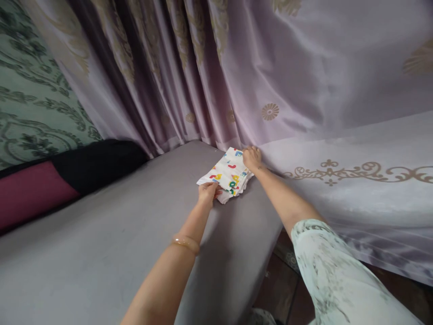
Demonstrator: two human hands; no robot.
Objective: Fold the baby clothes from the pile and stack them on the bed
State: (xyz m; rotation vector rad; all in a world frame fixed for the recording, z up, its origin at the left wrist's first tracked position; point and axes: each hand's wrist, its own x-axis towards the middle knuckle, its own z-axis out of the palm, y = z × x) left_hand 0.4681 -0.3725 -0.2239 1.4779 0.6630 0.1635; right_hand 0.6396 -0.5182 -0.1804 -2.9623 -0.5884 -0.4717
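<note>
A folded white cloth (227, 168) printed with coloured letters and numbers lies on the grey bed surface near its far corner. Several layers show along its near right edge. My left hand (207, 194) grips the near left edge, thumb on top and fingers partly under it. At the far right corner, my right hand (252, 158) is closed on the cloth with its fingers curled; the fingertips are partly hidden. A light bangle (186, 243) circles my left wrist.
Purple curtains (270, 67) with gold patterns hang right behind the cloth and along the right. A black and maroon bolster (37, 192) lines the left edge against a green patterned wall (37, 90). Dark floor (279, 284) shows below the right edge.
</note>
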